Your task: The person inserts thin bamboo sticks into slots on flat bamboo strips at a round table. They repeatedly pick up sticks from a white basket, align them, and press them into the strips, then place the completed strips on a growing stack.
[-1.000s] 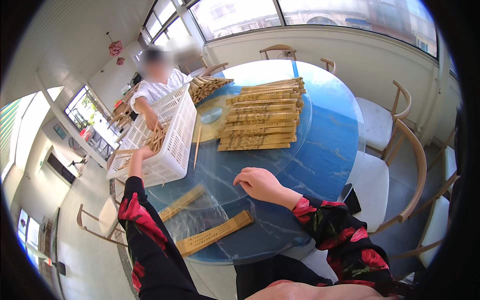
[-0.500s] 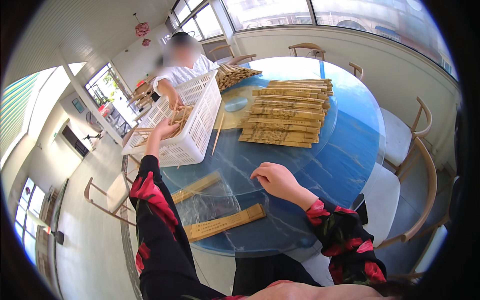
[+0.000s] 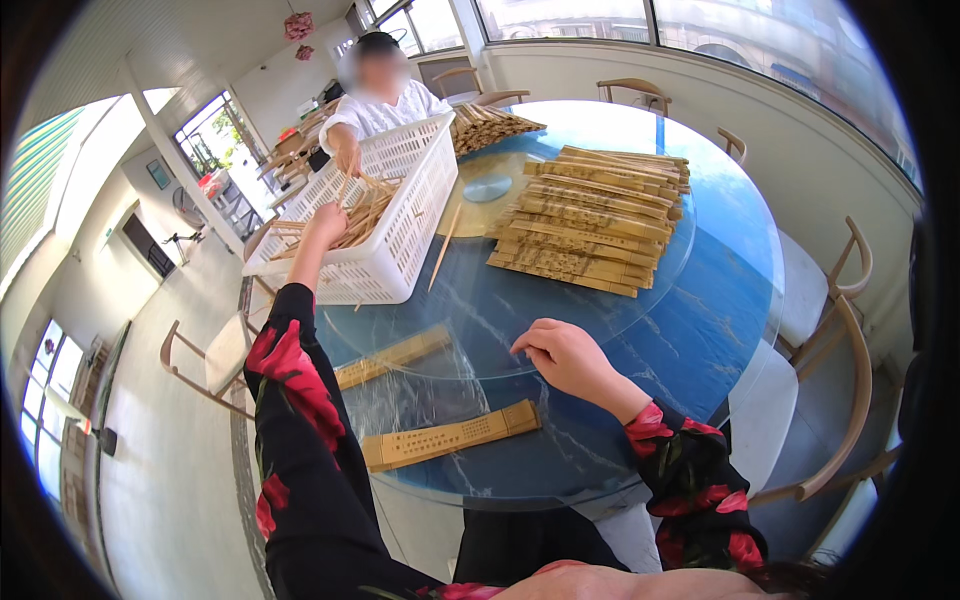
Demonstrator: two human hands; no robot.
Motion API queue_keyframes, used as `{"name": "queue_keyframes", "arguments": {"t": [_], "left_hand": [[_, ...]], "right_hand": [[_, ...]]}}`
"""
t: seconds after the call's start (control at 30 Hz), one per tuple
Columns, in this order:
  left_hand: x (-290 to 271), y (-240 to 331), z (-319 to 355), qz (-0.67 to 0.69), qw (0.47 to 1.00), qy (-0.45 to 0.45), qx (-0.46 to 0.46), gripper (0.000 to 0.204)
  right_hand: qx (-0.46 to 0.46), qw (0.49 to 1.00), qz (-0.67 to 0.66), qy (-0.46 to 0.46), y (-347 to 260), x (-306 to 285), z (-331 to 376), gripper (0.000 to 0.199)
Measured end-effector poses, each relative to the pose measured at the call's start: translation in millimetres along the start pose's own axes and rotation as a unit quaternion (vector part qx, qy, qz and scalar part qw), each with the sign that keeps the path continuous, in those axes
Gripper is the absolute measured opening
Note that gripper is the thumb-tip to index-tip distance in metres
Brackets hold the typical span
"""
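Two hands: our left hand [image 3: 325, 222] reaches far-left into the white slotted plastic basket [image 3: 400, 225] of loose bamboo sticks [image 3: 362, 218], fingers hidden, grip undeterminable. Right hand [image 3: 562, 352] rests curled, fingers together, on the round glass turntable [image 3: 620, 310].

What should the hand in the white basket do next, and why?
Probably close the fingers on a few bamboo sticks and lift them out. The left hand is reaching into the white basket right at the loose sticks, while the right hand rests empty on the glass table.
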State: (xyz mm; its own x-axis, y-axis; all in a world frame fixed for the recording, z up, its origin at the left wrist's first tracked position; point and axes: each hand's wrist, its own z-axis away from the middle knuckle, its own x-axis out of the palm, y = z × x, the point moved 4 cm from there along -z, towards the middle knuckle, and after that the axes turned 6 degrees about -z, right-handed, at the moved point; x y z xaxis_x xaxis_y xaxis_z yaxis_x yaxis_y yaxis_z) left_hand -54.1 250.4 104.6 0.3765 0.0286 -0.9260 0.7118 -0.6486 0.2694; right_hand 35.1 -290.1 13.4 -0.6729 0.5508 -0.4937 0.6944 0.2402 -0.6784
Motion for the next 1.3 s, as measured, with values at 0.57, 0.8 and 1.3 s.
{"name": "queue_keyframes", "arguments": {"t": [0.57, 0.8, 1.3], "left_hand": [[-10.5, 68.2, 48.8, -0.241, 0.962, 0.000, 0.125, 0.028], [-51.9, 69.5, 73.2, -0.271, 0.923, 0.233, 0.144, 0.024], [-46.3, 189.5, 383.0, -0.263, 0.905, 0.201, 0.268, 0.014]], "right_hand": [[-0.007, 1.000, 0.022, 0.002, 5.3, -4.9, 3.8, 0.015], [0.003, 1.000, 0.028, 0.011, 1.8, -3.9, -2.4, 0.017], [-0.203, 0.931, 0.149, 0.263, -61.0, -13.3, 6.1, 0.030]]}}
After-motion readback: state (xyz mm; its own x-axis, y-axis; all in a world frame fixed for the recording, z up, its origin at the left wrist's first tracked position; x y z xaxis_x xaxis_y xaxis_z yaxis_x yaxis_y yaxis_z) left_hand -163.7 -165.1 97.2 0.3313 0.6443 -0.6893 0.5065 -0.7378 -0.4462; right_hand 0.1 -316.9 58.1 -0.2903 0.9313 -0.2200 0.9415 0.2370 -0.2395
